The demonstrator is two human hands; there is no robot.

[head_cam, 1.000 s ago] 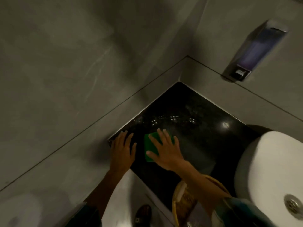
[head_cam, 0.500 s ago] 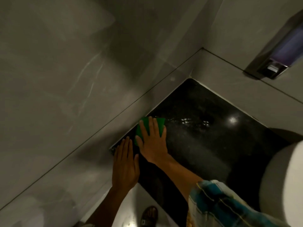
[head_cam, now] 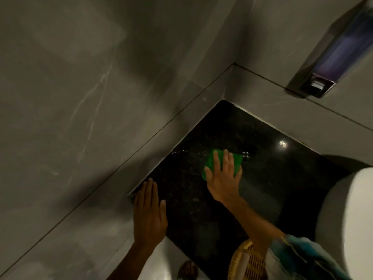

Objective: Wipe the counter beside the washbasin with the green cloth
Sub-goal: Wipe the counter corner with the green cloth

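Two hands on desk (head_cam: 191,199) | left hand (head_cam: 149,217) flat, open, empty, at wall-side edge | right hand (head_cam: 223,176) spread, pressing green cloth (head_cam: 222,162) mid-slab beside washbasin (head_cam: 347,219) | risk: cloth bunching underhand, droplets (head_cam: 181,152) missed (wall strip) | change: cloth shifted rightward from wall.
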